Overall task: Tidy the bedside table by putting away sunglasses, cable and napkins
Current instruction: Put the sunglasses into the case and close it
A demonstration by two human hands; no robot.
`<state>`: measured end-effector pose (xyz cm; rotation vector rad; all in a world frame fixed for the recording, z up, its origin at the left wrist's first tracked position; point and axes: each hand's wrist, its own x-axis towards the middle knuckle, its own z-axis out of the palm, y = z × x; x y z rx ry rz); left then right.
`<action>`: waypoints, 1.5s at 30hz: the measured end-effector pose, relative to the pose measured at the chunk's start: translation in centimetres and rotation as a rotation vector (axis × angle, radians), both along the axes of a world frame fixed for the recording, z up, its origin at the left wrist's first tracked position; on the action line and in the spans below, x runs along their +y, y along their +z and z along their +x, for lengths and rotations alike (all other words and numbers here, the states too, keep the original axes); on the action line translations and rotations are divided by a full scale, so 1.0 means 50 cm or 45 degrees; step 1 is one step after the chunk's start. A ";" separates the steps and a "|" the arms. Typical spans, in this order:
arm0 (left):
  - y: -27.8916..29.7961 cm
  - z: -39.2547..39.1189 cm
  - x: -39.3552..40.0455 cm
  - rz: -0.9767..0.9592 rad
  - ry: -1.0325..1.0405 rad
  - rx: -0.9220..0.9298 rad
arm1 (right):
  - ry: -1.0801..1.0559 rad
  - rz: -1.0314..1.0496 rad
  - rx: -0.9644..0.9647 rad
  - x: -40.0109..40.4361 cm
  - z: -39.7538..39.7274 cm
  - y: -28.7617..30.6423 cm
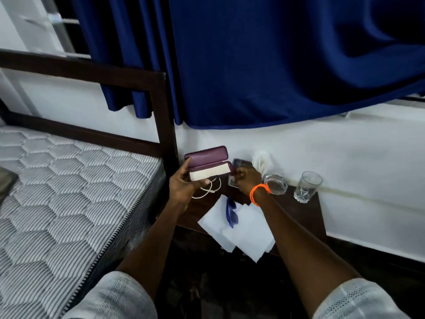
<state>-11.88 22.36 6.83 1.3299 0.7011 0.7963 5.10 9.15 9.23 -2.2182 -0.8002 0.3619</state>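
Here the left hand [184,183] held an open purple glasses case [208,165] above the near-left end of the worktop [299,210], its lid tipped back and pale lining showing, while the right hand [245,178] was closed at the case's right end; whether it gripped the case or something small there could not be told. The blue sunglasses [231,211] lay on the flat white napkins [239,229] at the front edge, and the white cable [208,188] looped just under the case. To do this step well, the case would best be kept level and fully open in the left hand, and the right freed to lift the sunglasses by the frame, arms folded, without dragging the napkins off the edge
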 end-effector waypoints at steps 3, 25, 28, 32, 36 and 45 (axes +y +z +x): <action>-0.046 0.001 0.003 -0.006 -0.006 0.040 | 0.300 -0.324 -0.170 -0.012 -0.001 -0.059; -0.127 0.010 0.045 0.022 -0.022 0.087 | 0.946 -0.734 -0.943 -0.012 0.018 -0.152; -0.113 0.006 0.047 0.019 -0.008 0.072 | 0.927 -0.700 -0.941 -0.016 0.022 -0.128; -0.083 -0.002 0.048 0.027 0.007 0.063 | 0.852 -0.600 -0.886 -0.023 0.025 -0.065; -0.033 -0.014 0.041 0.029 0.032 0.040 | 0.748 -0.467 -0.791 -0.039 0.018 0.027; 0.107 -0.028 0.013 0.065 -0.014 -0.043 | 0.553 -0.281 -0.770 -0.041 0.015 0.236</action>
